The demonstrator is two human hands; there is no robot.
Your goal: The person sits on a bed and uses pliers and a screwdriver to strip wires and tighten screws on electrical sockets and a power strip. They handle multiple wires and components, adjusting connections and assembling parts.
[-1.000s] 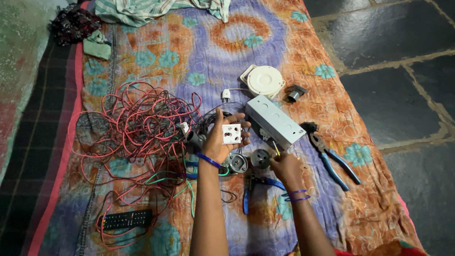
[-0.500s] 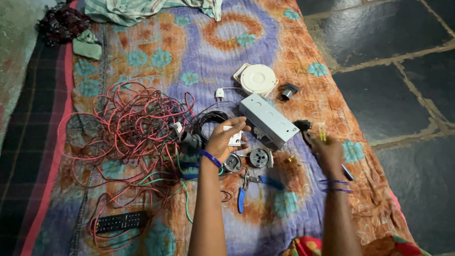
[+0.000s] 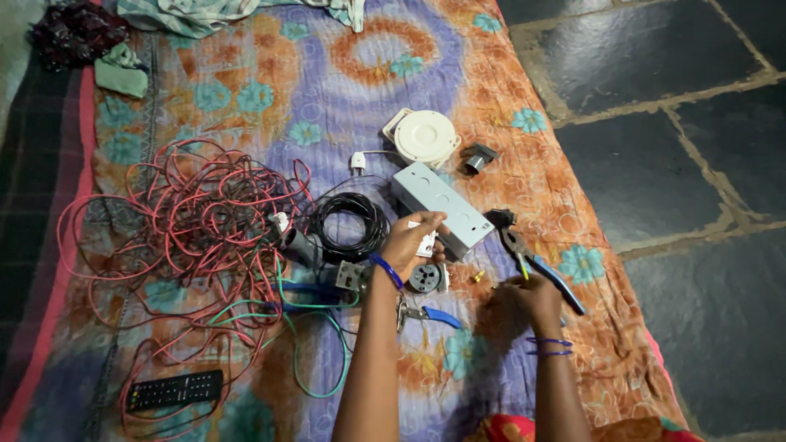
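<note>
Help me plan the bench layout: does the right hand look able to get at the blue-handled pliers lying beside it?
Probably yes. The right hand lies right next to the blue-handled pliers on the patterned cloth, with nothing lying over them; the grey metal box sits off to their left.

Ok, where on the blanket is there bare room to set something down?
Free: the blanket beyond the round white fitting, and the near strip between the remote control and the left hand. Crowded: the red wire tangle, black wire coil, grey metal box and pliers by the right hand.
</note>
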